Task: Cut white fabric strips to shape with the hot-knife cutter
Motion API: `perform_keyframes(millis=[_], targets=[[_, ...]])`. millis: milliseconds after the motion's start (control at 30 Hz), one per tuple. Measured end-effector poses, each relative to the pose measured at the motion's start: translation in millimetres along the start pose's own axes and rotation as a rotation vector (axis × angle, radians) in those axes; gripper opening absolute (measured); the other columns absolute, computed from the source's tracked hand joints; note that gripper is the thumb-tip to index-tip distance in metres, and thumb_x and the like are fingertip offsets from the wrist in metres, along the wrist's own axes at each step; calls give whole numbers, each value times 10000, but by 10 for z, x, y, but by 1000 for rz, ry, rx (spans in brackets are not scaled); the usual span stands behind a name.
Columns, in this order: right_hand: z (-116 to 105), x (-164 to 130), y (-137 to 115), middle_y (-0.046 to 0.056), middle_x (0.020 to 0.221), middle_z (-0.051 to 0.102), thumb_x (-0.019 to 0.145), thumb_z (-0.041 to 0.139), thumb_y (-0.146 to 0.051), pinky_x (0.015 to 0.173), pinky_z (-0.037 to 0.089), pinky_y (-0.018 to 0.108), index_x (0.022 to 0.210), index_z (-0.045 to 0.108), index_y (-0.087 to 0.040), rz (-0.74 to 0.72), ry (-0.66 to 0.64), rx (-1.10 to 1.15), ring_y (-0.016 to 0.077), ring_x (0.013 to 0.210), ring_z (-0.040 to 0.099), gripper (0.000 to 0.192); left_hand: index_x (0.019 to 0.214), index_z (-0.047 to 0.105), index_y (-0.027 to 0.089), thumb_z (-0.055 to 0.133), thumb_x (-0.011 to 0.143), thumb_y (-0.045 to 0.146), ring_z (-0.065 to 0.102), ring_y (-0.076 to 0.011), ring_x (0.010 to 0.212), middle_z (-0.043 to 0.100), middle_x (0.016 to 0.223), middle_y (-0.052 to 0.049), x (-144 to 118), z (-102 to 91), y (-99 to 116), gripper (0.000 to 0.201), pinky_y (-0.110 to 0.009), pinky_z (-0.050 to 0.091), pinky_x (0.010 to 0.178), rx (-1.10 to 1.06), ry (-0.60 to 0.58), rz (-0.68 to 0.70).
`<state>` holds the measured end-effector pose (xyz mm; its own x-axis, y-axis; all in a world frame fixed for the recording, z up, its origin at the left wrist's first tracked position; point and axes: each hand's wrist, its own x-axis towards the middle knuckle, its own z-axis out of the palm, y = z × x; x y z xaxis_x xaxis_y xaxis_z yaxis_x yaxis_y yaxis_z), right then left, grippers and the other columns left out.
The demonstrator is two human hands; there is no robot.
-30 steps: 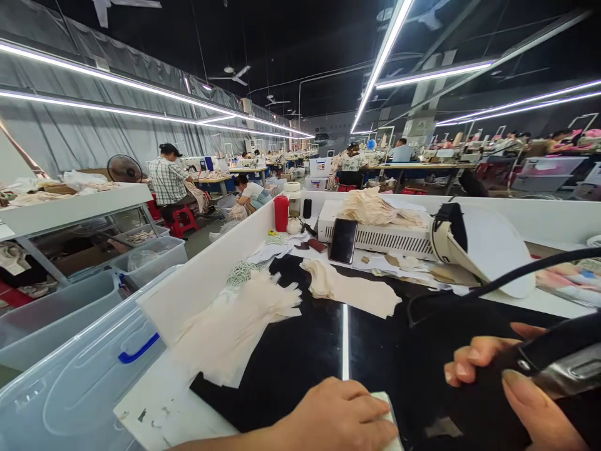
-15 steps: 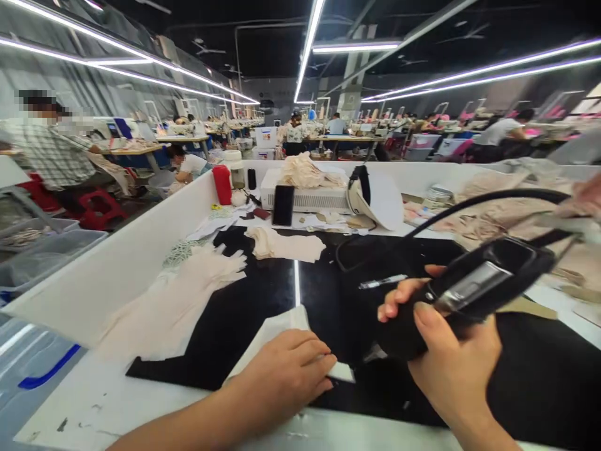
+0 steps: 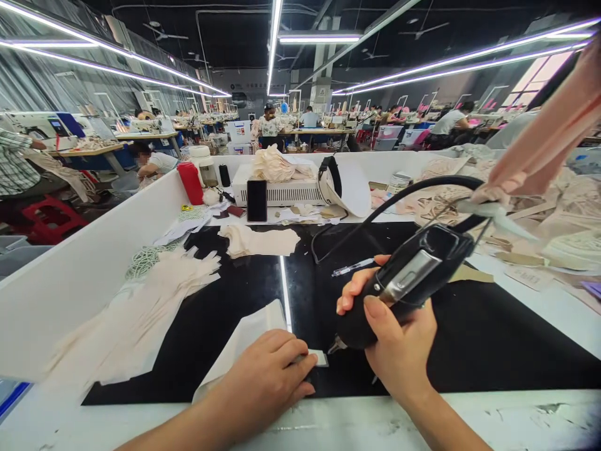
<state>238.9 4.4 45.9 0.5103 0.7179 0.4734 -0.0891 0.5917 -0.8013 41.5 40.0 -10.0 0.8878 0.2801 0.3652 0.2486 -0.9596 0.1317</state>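
The right hand (image 3: 399, 341) grips the black tool (image 3: 404, 282), tip just right of the white strip (image 3: 248, 335) pinned flat under the left hand (image 3: 267, 376).

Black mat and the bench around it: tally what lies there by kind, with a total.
Cutting tool, in right hand: 1
White fabric strip, under left hand: 1
Pen: 1
Phone: 1
Red bottle: 1
Total: 5

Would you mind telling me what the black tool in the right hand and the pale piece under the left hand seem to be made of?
The black tool looks like matt black plastic with a shiny metal panel, since only that strip glints. The pale piece under the left hand looks like thin cream fabric, lying limp and flat; it could be a paper-like interlining. The right hand grips the tool.
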Motion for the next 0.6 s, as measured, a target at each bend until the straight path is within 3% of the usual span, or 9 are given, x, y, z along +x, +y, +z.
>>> perform_keyframes(millis=[600], targets=[[37,-17,26,-36,858,671,893,820,-337,531,542,277,1222,580,-302,5,-59,12,136,603,651,408,1301,635,149,679,1030,348,655,-250,1102,676,1201,-94,2,-65,47,339,-404,563,1029,-45,-21,-57]])
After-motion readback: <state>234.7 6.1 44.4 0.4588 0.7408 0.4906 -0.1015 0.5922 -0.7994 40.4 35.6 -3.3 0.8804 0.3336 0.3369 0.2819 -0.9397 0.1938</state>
